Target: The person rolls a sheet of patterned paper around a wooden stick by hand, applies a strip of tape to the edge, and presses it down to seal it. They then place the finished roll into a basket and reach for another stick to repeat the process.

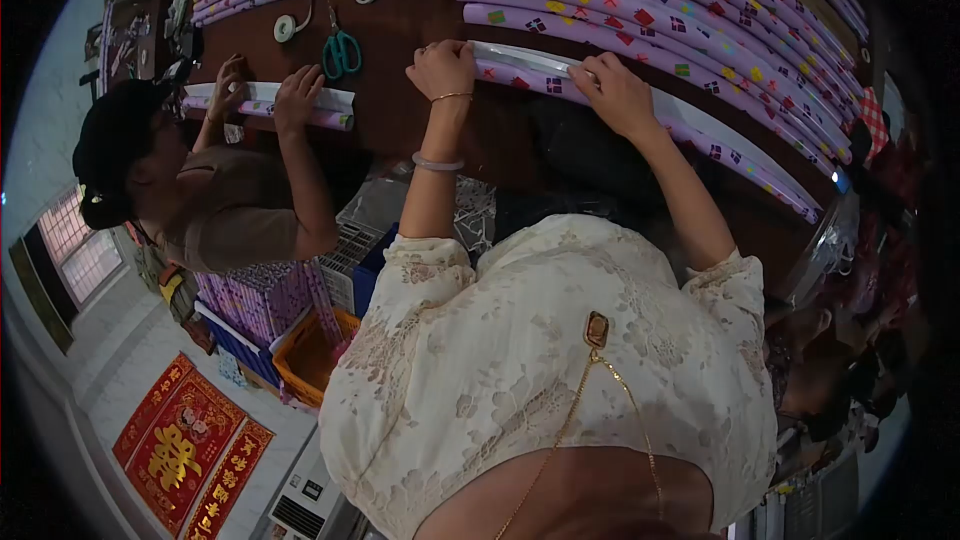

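A long roll of purple wrapping paper (700,135) with coloured squares lies along the near edge of the dark brown table (390,120). A pale, shiny strip (525,58) runs along the top of the roll. My left hand (440,68), with bracelets on the wrist, curls its fingers over the roll's left end. About a hand's width to the right, my right hand (612,92) presses down on the same roll, fingers on the strip. My cream lace top fills the lower middle of the view.
Several finished purple rolls (640,0) are stacked at the back of the table. Green scissors (340,50) and a tape roll (285,28) lie left of my hands. A co-worker in a black cap holds another roll (262,102). Below are an orange basket (305,360) and a red banner (190,445).
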{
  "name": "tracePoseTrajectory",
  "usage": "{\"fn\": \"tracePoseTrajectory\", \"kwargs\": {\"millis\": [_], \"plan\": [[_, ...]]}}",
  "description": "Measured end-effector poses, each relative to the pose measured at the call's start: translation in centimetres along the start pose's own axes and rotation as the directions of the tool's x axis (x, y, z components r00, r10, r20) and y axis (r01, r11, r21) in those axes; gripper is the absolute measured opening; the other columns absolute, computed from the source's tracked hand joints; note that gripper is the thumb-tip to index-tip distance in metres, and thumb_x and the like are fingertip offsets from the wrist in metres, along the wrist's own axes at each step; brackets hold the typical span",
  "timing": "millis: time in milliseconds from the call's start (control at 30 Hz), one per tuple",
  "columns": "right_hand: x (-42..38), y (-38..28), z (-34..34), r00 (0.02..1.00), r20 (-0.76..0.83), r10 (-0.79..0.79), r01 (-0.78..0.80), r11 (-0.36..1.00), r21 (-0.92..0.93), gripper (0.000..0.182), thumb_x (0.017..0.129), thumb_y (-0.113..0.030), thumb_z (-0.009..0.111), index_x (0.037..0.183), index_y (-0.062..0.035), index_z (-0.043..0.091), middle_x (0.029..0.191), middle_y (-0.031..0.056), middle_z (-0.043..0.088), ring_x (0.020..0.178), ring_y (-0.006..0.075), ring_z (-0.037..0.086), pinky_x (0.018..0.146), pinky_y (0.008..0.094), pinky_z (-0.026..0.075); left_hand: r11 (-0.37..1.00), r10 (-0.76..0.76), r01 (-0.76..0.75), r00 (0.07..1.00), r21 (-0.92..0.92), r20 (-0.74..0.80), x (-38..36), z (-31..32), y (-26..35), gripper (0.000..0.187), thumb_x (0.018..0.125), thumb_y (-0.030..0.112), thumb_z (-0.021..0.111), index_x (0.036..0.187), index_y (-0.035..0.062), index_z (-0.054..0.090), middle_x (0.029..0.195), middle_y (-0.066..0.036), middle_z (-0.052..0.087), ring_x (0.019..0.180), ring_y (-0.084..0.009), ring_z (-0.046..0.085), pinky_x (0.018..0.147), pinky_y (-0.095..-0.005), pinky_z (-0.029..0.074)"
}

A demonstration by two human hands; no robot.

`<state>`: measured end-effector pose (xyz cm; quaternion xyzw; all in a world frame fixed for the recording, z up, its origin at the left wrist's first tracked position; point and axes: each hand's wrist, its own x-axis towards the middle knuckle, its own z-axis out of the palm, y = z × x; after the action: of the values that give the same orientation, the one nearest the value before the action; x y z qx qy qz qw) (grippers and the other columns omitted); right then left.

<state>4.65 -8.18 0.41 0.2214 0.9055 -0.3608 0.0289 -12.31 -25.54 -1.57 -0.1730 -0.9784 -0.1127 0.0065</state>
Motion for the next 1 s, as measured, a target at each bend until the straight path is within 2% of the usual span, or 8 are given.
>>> {"fn": "tracePoseTrajectory", "kwargs": {"millis": [100, 167, 400, 567, 800, 900, 967, 1000], "plan": [[0.1, 0.0, 0.2, 1.0, -0.018, 0.003, -0.003, 1.0, -0.006, 0.036, 0.084, -0.047, 0.042, 0.091, -0.0142, 0.057, 0.085, 0.0069, 0.052, 0.074, 0.0273, 0.057, 0.063, 0.0401, 0.046, 1.0, 0.021, -0.021, 0.999, 0.018, -0.042, -0.1, 0.1, 0.2, 0.012, 0.067, 0.028, 0.064, 0.068, 0.0164, 0.067, 0.075, -0.003, 0.062, 0.079, -0.0242, 0.055, 0.064, -0.0392, 0.039], [0.2, -0.2, 0.3, 1.0, -0.006, 0.008, -0.009, 0.998, -0.059, 0.029, 0.084, -0.039, 0.046, 0.091, -0.0139, 0.057, 0.089, 0.0046, 0.053, 0.078, 0.0271, 0.057, 0.063, 0.0381, 0.046, 0.999, 0.016, -0.013, 0.998, 0.05, -0.053, -0.1, 0.1, 0.3, 0.011, 0.067, 0.027, 0.063, 0.067, 0.0166, 0.067, 0.074, -0.003, 0.062, 0.079, -0.0242, 0.055, 0.064, -0.0389, 0.038], [-0.1, -0.4, 0.3, 0.998, -0.059, -0.015, 0.013, 0.999, -0.046, 0.029, 0.084, -0.039, 0.046, 0.091, -0.0131, 0.057, 0.09, 0.004, 0.054, 0.077, 0.027, 0.058, 0.061, 0.0382, 0.046, 0.999, -0.005, 0.006, 1.0, 0.045, -0.023, -0.2, 0.4, 0.3, 0.01, 0.066, 0.025, 0.062, 0.067, 0.0165, 0.067, 0.075, -0.004, 0.062, 0.078, -0.0242, 0.055, 0.063, -0.0389, 0.038], [0.3, -0.4, 0.5, 0.999, -0.038, 0.008, -0.011, 0.997, -0.072, 0.029, 0.084, -0.04, 0.046, 0.088, -0.0131, 0.057, 0.087, 0.0041, 0.054, 0.074, 0.027, 0.058, 0.059, 0.0384, 0.046, 0.996, 0.052, -0.047, 0.997, 0.072, -0.063, -0.1, 0.9, 0.3, 0.013, 0.065, 0.024, 0.063, 0.066, 0.0115, 0.065, 0.075, -0.004, 0.062, 0.078, -0.0245, 0.055, 0.063, -0.0394, 0.038], [-0.2, -0.9, 0.2, 0.998, -0.06, 0.01, -0.015, 0.996, -0.087, 0.028, 0.084, -0.04, 0.047, 0.088, -0.0136, 0.057, 0.084, 0.0036, 0.054, 0.074, 0.0258, 0.058, 0.059, 0.0379, 0.045, 0.995, 0.031, -0.025, 0.997, 0.094, -0.066, -0.5, 0.7, 1.2, 0.016, 0.065, 0.023, 0.064, 0.066, 0.007, 0.064, 0.077, -0.006, 0.062, 0.079, -0.0252, 0.054, 0.064, -0.0402, 0.037], [-0.1, -0.7, 0.4, 0.995, -0.102, -0.013, 0.008, 0.999, -0.05, 0.029, 0.082, -0.039, 0.049, 0.084, -0.0114, 0.058, 0.082, 0.0041, 0.054, 0.074, 0.0258, 0.058, 0.06, 0.0378, 0.045, 0.994, 0.026, -0.019, 0.997, 0.106, -0.066, -0.5, 0.7, 1.4, 0.016, 0.065, 0.023, 0.064, 0.067, 0.007, 0.064, 0.078, -0.007, 0.062, 0.081, -0.0254, 0.054, 0.065, -0.0405, 0.037], [0.1, -0.3, 0.4, 0.963, -0.243, -0.119, 0.104, 0.992, -0.074, 0.033, 0.078, -0.041, 0.054, 0.076, -0.0085, 0.06, 0.08, 0.0047, 0.054, 0.071, 0.0244, 0.057, 0.06, 0.0361, 0.044, 0.993, 0.025, -0.017, 0.997, 0.117, -0.069, -0.5, 0.8, 1.5, 0.016, 0.065, 0.023, 0.065, 0.067, 0.0068, 0.064, 0.079, -0.007, 0.062, 0.081, -0.0253, 0.054, 0.065, -0.0408, 0.038], [0.0, -0.3, 0.2, 0.962, -0.246, -0.118, 0.102, 0.992, -0.076, 0.033, 0.078, -0.041, 0.054, 0.076, -0.0085, 0.06, 0.08, 0.0047, 0.054, 0.071, 0.0244, 0.057, 0.06, 0.0361, 0.044, 0.993, 0.029, -0.021, 0.997, 0.114, -0.07, -0.4, 0.8, 1.6, 0.016, 0.065, 0.023, 0.065, 0.067, 0.0068, 0.064, 0.079, -0.007, 0.062, 0.081, -0.0253, 0.054, 0.065, -0.0408, 0.038]]}}
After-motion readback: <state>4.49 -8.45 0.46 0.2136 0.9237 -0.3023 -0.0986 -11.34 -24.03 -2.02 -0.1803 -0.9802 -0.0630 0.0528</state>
